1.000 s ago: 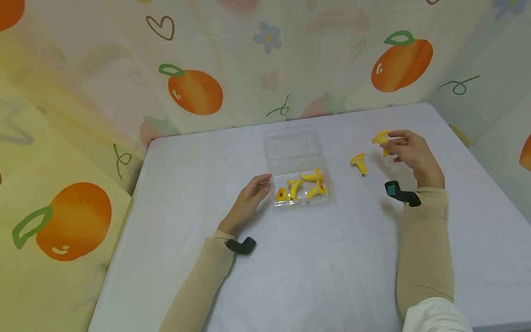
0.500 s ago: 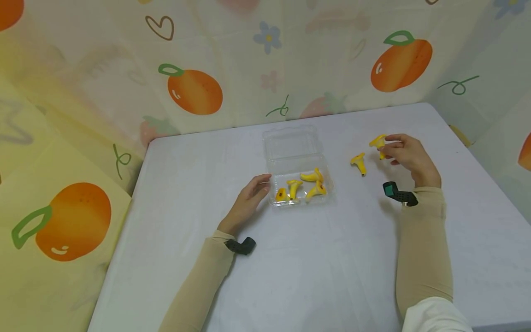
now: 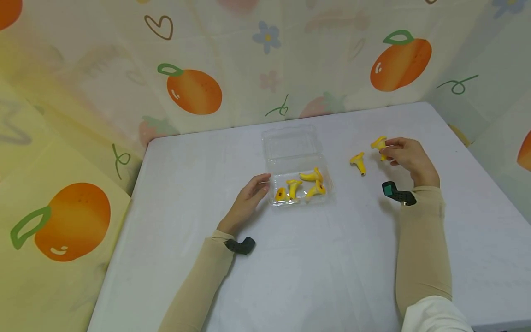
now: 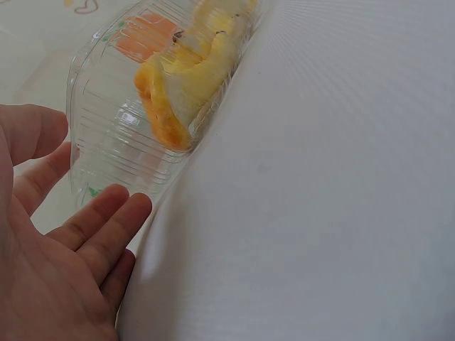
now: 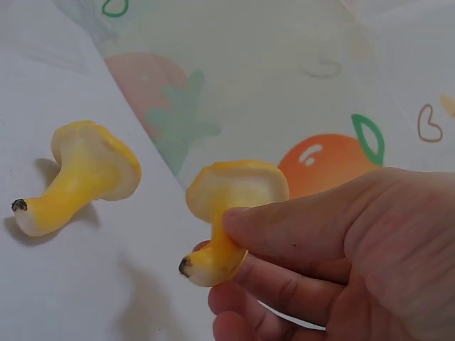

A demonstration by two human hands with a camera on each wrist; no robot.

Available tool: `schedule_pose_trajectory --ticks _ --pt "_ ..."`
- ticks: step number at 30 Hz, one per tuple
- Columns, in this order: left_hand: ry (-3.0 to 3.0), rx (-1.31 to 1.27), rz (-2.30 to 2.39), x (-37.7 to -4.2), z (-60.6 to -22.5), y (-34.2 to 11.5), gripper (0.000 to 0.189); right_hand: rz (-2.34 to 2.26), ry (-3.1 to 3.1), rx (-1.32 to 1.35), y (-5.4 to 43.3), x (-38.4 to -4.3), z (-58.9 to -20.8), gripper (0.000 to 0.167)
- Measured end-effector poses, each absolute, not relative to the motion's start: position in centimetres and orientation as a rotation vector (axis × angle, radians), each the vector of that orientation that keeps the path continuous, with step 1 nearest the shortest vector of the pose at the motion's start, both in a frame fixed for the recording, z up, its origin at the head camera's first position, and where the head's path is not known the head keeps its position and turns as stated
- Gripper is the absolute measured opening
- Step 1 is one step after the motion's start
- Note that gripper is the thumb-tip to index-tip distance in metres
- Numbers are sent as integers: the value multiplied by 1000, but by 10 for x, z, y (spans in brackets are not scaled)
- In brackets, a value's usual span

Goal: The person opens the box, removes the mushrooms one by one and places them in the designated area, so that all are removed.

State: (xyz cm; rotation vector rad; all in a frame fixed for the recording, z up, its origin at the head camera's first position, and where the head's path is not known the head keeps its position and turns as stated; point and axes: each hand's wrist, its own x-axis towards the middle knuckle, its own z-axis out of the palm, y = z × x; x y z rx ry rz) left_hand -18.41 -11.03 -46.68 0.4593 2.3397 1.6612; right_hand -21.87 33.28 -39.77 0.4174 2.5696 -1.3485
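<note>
Right hand (image 3: 410,159) shifted slightly, mushroom stem (image 5: 220,257) half-hidden

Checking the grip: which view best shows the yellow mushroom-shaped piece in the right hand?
The right wrist view: there the yellow mushroom-shaped piece appears large, its dark stem tip clear and the right hand pinching its stem. The head view shows it small, partly hidden by that hand; the left wrist view doesn't show it.

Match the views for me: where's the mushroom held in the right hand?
Head: held mushroom right of centre, upper half, at the right hand.
Left wrist: not in it; mushrooms there sit in the clear container.
Right wrist: near centre, slightly low.
Shared landmark, head and right wrist: loose mushroom on the table, left of the held one in both.
</note>
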Motion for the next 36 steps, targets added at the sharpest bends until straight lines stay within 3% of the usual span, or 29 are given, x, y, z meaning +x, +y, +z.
schedule_pose_trajectory --ticks 15,25,36 --pt "2270 488 1697 -186 -466 -110 47 -1323 2464 444 337 -218 -406 57" --pt "2274 514 1686 -171 -431 -107 45 -1313 2436 434 339 -220 -411 57" --pt "2270 499 1690 -185 -465 -111 46 -1289 2434 441 338 -222 -417 57"
